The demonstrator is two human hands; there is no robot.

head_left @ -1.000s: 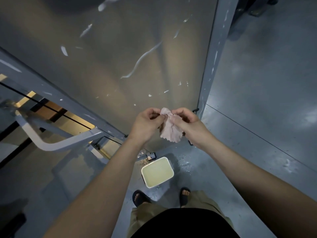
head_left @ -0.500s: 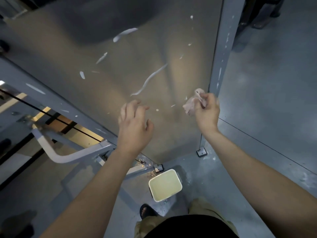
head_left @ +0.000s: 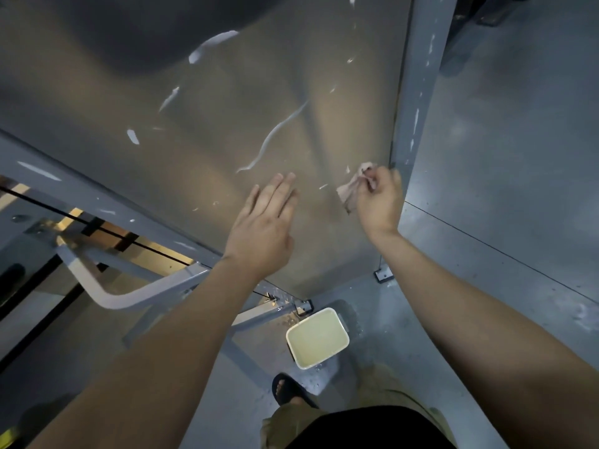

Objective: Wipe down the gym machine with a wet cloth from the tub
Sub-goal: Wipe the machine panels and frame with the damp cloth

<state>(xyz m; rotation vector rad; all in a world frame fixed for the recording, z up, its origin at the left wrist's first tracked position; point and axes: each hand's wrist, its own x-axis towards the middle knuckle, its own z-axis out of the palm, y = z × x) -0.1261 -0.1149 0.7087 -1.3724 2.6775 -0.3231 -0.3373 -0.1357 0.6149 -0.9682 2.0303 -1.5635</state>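
1. Right hand [head_left: 381, 202] fist clamped on bunched pink cloth [head_left: 351, 191], pressed to the machine's panel [head_left: 201, 118] beside grey upright [head_left: 418, 92].
2. Left hand [head_left: 264, 222] flat, fingers spread, empty, against panel.
3. Tub [head_left: 317, 338] on floor below, near a sandalled foot [head_left: 288, 388].

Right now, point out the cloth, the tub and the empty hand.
cloth [head_left: 348, 192]: head view, on the crumpled pink fabric hanging below the right hand's fingers.
tub [head_left: 343, 349]: head view, on its white rim at the right corner.
left hand [head_left: 264, 228]: head view, on the back of the open hand.
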